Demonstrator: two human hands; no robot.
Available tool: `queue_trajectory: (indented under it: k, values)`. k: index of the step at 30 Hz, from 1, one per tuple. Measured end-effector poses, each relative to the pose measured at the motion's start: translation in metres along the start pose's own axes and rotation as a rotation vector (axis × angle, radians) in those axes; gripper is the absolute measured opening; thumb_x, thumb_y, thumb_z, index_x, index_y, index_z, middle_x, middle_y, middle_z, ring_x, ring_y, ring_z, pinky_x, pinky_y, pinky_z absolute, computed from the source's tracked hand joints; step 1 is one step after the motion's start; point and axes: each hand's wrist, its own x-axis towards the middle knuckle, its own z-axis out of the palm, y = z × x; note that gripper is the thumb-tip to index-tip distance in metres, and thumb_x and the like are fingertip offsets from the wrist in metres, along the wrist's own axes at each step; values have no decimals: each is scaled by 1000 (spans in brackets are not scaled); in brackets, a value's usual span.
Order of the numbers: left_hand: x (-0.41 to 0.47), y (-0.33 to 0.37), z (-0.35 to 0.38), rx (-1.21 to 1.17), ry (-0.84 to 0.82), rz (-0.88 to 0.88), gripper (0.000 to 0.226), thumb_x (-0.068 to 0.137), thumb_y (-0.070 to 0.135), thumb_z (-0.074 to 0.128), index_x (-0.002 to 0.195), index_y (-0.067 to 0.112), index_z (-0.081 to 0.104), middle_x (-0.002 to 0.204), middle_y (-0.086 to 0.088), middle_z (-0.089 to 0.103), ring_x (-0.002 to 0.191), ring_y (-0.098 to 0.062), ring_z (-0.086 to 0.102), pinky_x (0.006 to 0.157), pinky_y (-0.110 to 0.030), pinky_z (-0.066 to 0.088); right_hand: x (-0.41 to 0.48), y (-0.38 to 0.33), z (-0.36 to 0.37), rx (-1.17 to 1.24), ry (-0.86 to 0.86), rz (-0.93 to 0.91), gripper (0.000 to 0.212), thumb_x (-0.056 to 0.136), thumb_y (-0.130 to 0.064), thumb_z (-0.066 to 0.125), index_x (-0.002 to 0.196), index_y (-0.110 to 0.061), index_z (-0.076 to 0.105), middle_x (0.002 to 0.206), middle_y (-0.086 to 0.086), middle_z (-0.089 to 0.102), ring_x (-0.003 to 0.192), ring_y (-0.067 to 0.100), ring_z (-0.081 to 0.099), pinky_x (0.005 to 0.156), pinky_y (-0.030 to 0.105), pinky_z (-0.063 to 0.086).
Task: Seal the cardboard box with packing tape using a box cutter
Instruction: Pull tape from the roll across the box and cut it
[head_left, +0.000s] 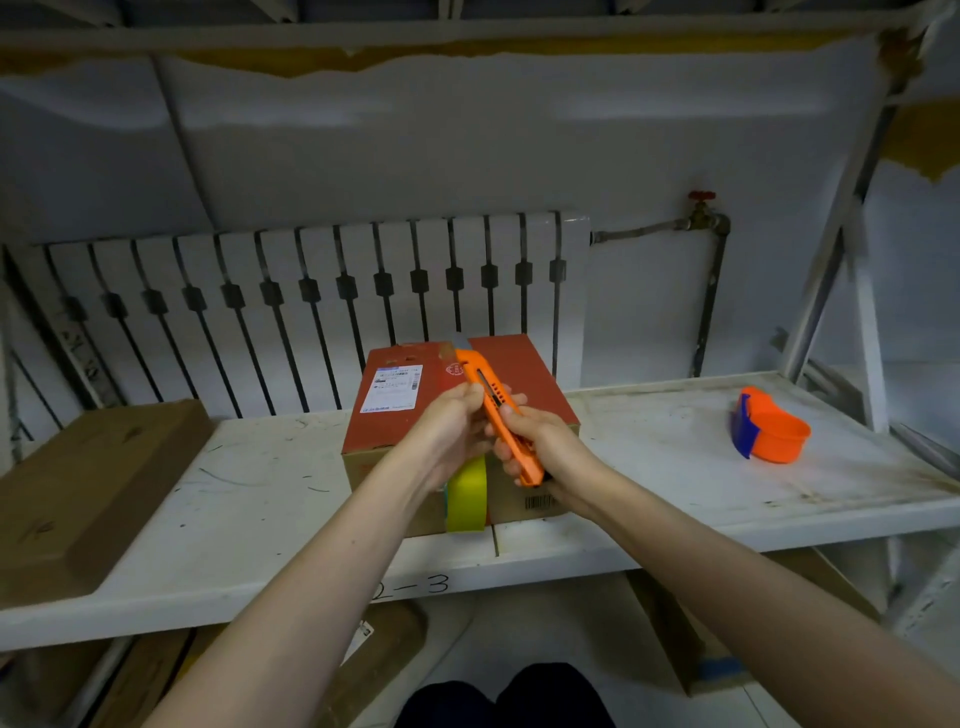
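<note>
I hold the orange plastic box cutter (496, 410) in both hands above the red-topped cardboard box (457, 431) on the white shelf (675, 467). Right hand (545, 447) fingers wrap the handle; left hand (452, 426) fingers pinch its upper body. Blade exposed. Yellow packing tape roll (466, 496) hangs at the box's front face.

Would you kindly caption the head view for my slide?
Both hands hold an orange cutter, blade out, over a red-topped box.

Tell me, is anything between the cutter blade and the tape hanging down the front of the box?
Yes: both hands. The box cutter points up and away, held by the left hand and right hand, directly above the yellow tape.
</note>
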Motion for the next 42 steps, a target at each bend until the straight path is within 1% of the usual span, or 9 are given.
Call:
queue_trajectory:
  k: [2, 4, 8, 11, 14, 21, 33, 36, 42]
  values:
    - [2, 2, -2, 124, 125, 39, 25, 100, 19, 34, 88, 14, 56, 90, -9, 65, 69, -16, 60, 61, -26, 51, 7, -2, -4, -86, 20, -2, 26, 98, -32, 45, 91, -12, 61, 61, 0, 60, 45, 10, 54, 42, 22, 45]
    - [5, 0, -8, 265, 311, 55, 19, 98, 19, 38, 86, 16, 52, 95, -12, 63, 82, -23, 61, 74, -34, 52, 15, -3, -8, -288, 86, -31, 25, 98, -31, 44, 100, -11, 57, 68, 0, 63, 48, 10, 58, 49, 25, 49]
    - [-3, -20, -22, 533, 579, 22, 18, 94, 34, 46, 93, 17, 50, 98, -2, 58, 89, -20, 53, 76, -33, 41, 28, 0, -16, -1012, 314, -250, 23, 98, -32, 40, 105, -14, 52, 80, 5, 61, 69, 26, 61, 58, 37, 48]
    - [-7, -34, -19, 467, 530, -98, 24, 90, 39, 54, 88, 17, 46, 86, 3, 49, 87, -20, 47, 78, -31, 37, 41, 2, -14, -1390, 419, -354, 29, 98, -32, 39, 116, -13, 51, 98, 9, 60, 85, 30, 59, 64, 35, 41]
    - [-9, -45, -14, 353, 497, -128, 24, 87, 39, 58, 89, 19, 47, 84, 5, 51, 89, -20, 50, 82, -34, 42, 56, 8, -8, -1560, 351, -303, 39, 98, -31, 38, 133, -15, 43, 117, 14, 56, 102, 31, 54, 78, 39, 42]
    - [-10, -60, -11, 298, 505, -118, 16, 91, 29, 52, 77, 22, 48, 81, 2, 53, 77, -16, 48, 78, -33, 38, 64, 16, -6, -1436, 172, -281, 49, 90, -43, 53, 136, -27, 46, 117, 9, 56, 106, 32, 54, 84, 44, 50]
    - [-12, -77, -11, 365, 574, -74, 31, 91, 36, 49, 67, 17, 42, 63, 1, 43, 63, -20, 44, 63, -32, 35, 69, 16, -2, -1383, 240, -215, 54, 80, -50, 65, 129, -31, 54, 115, 4, 59, 105, 26, 56, 76, 38, 47]
    - [-15, -85, -13, 263, 607, -126, 25, 89, 34, 55, 89, 10, 51, 82, -4, 55, 80, -22, 53, 73, -33, 43, 69, 19, -1, -1397, 257, -213, 50, 82, -49, 63, 128, -32, 54, 110, 5, 59, 100, 26, 57, 71, 37, 47]
    - [-18, -84, -16, 237, 628, -142, 56, 82, 35, 65, 117, -6, 50, 110, -24, 62, 100, -36, 61, 84, -45, 51, 71, 19, -1, -1388, 265, -203, 52, 81, -48, 64, 129, -32, 53, 113, 4, 60, 103, 26, 58, 69, 34, 43]
